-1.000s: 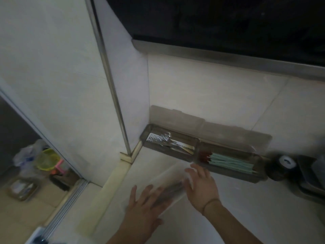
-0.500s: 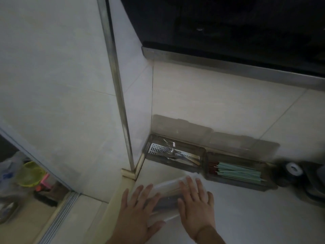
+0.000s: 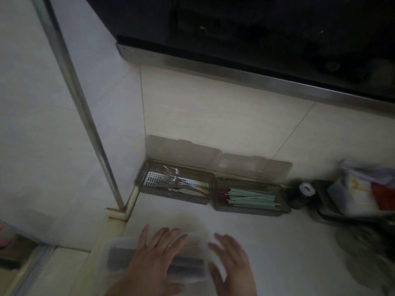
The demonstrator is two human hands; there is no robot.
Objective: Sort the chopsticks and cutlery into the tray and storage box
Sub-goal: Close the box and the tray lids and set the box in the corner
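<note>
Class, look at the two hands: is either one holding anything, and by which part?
Nothing is gripped. The left hand lies flat, fingers spread, on the lid of the clear box; the right hand is open at its right end.

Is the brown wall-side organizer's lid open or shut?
Open: the lid leans back against the wall tiles, leaving forks and green chopsticks exposed.

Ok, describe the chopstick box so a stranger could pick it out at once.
Start at the back wall under the dark hood, where two smoky open boxes sit side by side on the counter. The chopstick box is the right one, next to a roll of tape. Unlike the left box, which holds metal cutlery, it is filled with pale green chopsticks lying lengthwise.
</note>
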